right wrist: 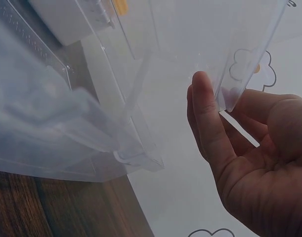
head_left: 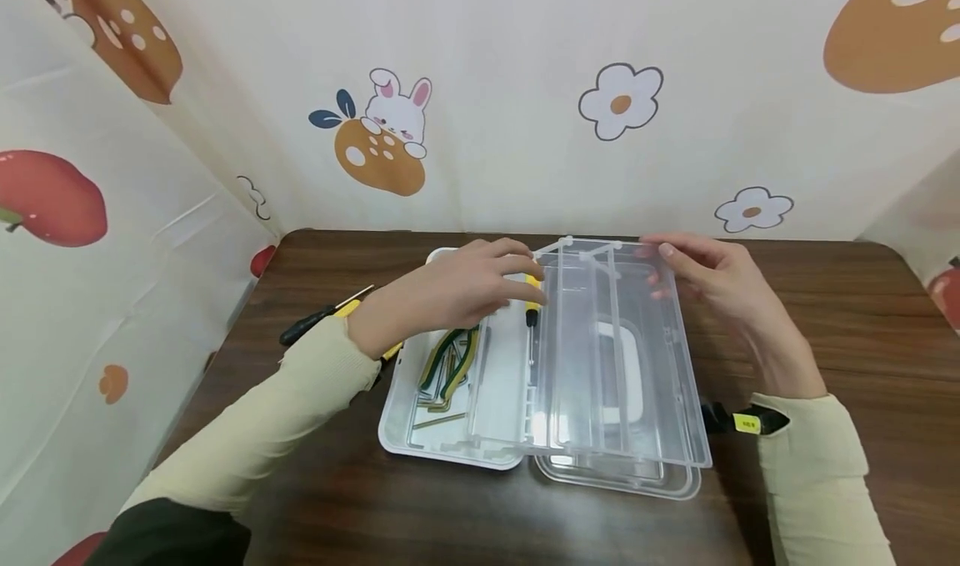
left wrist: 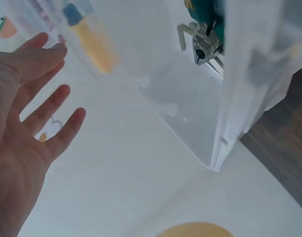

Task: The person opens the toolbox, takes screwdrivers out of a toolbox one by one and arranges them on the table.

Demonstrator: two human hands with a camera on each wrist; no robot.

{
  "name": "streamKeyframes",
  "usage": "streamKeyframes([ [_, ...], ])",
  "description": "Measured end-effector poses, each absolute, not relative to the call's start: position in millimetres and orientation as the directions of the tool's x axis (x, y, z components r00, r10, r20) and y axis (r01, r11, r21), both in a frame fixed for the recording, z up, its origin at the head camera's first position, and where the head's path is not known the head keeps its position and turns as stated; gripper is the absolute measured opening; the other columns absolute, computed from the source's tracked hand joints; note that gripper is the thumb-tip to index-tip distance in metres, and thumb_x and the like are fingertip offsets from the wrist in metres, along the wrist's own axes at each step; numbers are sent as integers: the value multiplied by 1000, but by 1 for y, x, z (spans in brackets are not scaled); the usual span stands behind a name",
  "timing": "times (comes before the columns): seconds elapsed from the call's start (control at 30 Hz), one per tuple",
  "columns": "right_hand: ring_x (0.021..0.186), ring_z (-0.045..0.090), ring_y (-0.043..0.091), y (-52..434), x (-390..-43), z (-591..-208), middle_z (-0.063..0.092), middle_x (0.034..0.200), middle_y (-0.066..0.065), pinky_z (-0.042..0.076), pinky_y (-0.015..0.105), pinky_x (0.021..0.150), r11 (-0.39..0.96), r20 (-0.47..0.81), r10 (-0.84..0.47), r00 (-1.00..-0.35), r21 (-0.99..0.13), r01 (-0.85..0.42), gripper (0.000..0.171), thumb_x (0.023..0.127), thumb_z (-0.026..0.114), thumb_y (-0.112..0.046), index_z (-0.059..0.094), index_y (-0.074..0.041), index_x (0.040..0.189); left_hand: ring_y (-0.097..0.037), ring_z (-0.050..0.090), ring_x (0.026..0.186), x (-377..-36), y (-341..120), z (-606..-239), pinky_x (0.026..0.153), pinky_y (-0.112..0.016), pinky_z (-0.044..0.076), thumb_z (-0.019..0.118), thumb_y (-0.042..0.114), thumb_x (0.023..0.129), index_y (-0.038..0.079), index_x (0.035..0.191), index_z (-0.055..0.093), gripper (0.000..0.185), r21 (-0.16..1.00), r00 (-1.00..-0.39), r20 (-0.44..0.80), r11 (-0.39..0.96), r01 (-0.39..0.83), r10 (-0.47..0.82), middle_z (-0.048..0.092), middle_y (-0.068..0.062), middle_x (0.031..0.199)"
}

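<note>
My right hand (head_left: 716,278) pinches the far right corner of a clear plastic tray (head_left: 577,341), thumb on one side and fingers on the other. The tray has long dividers and is lifted at a tilt over a white toolbox (head_left: 457,458). My left hand (head_left: 468,287) hovers over the toolbox with fingers spread, fingertips by the tray's left far corner, holding nothing. Near those fingertips is a yellow and black screwdriver (head_left: 532,316). Inside the toolbox lie pliers with green and yellow handles (head_left: 465,366) and several hex keys (head_left: 438,421).
The toolbox's clear lid (head_left: 622,487) lies folded out to the right, its white handle (head_left: 633,374) showing through the tray. On the brown table (head_left: 315,483), a black-handled screwdriver (head_left: 303,326) and a yellow tool, partly hidden by my left arm, lie left of the box. A patterned cloth wall stands behind.
</note>
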State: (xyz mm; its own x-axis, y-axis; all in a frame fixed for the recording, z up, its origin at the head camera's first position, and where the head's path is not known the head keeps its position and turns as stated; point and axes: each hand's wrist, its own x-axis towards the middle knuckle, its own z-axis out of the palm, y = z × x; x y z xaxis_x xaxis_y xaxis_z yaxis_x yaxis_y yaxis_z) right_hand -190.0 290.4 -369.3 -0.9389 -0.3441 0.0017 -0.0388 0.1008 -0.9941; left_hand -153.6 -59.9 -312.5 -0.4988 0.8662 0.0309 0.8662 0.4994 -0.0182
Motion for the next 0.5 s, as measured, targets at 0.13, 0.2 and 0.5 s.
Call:
streamKeyframes([
  [0.13,83,76,11,290,-191,-371,80,113,-6,65,31,74,50,3,-356,-935,-998,-23,36,103,66,-19,67,-3,136,-29,50,141,-164,-53,-318,110,-44,51,71,0,94,26,126,74,41,-17,-480,-14,480,877,877,66,-2,137],
  [0.2,83,76,11,290,-191,-371,80,113,-6,65,31,74,62,-5,-347,-938,-998,-18,36,103,66,-21,68,-4,135,-29,51,139,-167,-50,-320,111,-41,51,70,-2,95,24,124,75,39,-1,-460,-18,460,888,888,67,-2,134],
  [0.5,83,76,11,290,-191,-371,80,113,-7,64,30,75,98,-28,-328,-944,-995,-5,37,103,67,-24,68,-6,135,-24,56,127,-174,-43,-328,108,-34,52,67,0,99,18,116,77,27,66,-430,-25,431,900,903,68,-2,126],
])
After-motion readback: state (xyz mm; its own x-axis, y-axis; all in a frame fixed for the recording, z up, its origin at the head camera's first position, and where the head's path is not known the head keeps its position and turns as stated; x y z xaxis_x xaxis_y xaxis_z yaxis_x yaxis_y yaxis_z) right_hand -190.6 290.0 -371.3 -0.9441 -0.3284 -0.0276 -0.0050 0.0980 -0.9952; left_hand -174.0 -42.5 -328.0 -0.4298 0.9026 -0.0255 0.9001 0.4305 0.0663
